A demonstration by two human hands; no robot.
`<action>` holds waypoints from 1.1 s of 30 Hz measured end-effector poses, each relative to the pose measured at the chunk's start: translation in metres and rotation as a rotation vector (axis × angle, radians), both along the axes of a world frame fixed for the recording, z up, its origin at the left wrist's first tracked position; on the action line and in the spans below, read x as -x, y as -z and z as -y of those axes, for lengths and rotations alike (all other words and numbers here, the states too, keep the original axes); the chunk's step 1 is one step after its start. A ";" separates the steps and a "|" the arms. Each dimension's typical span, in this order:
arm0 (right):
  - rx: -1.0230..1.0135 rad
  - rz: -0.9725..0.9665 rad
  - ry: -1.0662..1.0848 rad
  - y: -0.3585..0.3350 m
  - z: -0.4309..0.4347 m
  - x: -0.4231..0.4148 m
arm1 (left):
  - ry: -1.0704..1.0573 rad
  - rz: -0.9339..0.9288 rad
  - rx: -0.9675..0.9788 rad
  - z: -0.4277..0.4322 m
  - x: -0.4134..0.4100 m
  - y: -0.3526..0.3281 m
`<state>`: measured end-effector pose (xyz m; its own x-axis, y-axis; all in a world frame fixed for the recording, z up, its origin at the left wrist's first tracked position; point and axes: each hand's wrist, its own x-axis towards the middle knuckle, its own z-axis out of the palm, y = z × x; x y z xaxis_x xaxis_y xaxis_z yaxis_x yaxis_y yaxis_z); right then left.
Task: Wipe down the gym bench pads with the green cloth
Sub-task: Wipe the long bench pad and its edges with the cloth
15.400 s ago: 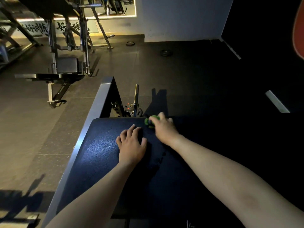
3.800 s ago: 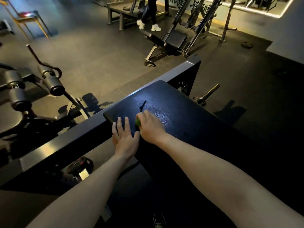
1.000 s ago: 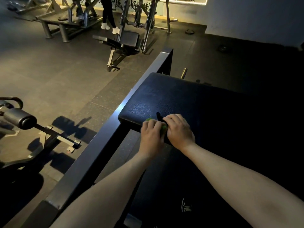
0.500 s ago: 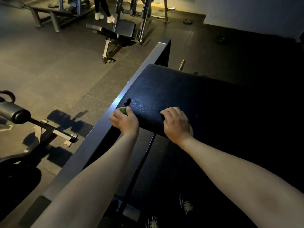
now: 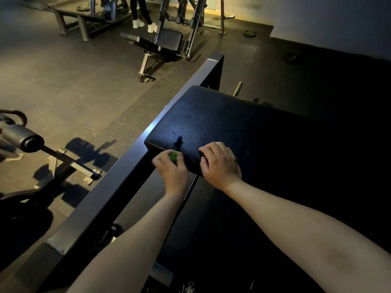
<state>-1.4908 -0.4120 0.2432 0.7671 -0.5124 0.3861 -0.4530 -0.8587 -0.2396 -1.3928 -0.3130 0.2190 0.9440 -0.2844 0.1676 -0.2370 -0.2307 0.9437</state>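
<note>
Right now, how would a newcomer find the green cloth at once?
Find the big black bench pad beside the steel frame beam. At its near edge, the left hand is closed on the green cloth, the only bright green thing here.

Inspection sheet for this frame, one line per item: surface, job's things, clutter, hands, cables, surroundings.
Surface: black bench pad, textured, lit at its near-left corner, its right side lost in darkness.
Job's things: green cloth, balled up, only a small patch showing, at the pad's near front edge.
Clutter: nothing seen on the pad.
Hands: left hand closed around the cloth; right hand empty, fingers curled over the pad's near edge.
Cables: nothing seen.
Surroundings: steel frame beam along the pad's left side; roller machine at left; another bench beyond; weight plate on the floor; a standing person's legs in the background.
</note>
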 end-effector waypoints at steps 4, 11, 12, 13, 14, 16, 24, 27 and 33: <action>-0.004 -0.021 -0.017 0.000 0.001 -0.001 | -0.360 -0.573 0.051 0.012 -0.057 -0.014; 0.029 -0.031 0.007 0.004 0.000 -0.005 | -0.310 -0.560 -0.069 0.028 -0.037 -0.010; 0.036 -0.037 0.009 0.004 0.000 -0.005 | -0.273 -0.530 -0.090 0.027 -0.030 -0.009; 0.040 -0.043 0.005 0.004 0.001 -0.005 | -0.238 -0.500 -0.096 0.026 -0.022 -0.006; 0.041 -0.047 -0.001 0.004 -0.001 -0.005 | -0.199 -0.468 -0.090 0.023 -0.010 -0.002; 0.045 -0.040 -0.001 0.005 -0.001 -0.004 | -0.093 -0.407 -0.072 0.020 0.017 0.005; 0.044 -0.044 -0.013 0.004 0.000 -0.003 | -0.074 -0.280 0.031 -0.001 0.009 0.011; 0.038 -0.053 -0.024 0.003 0.000 -0.003 | -0.369 -0.541 0.155 0.008 -0.033 0.003; 0.046 -0.010 -0.036 0.006 0.002 -0.001 | -0.424 -0.707 0.173 0.028 -0.046 0.006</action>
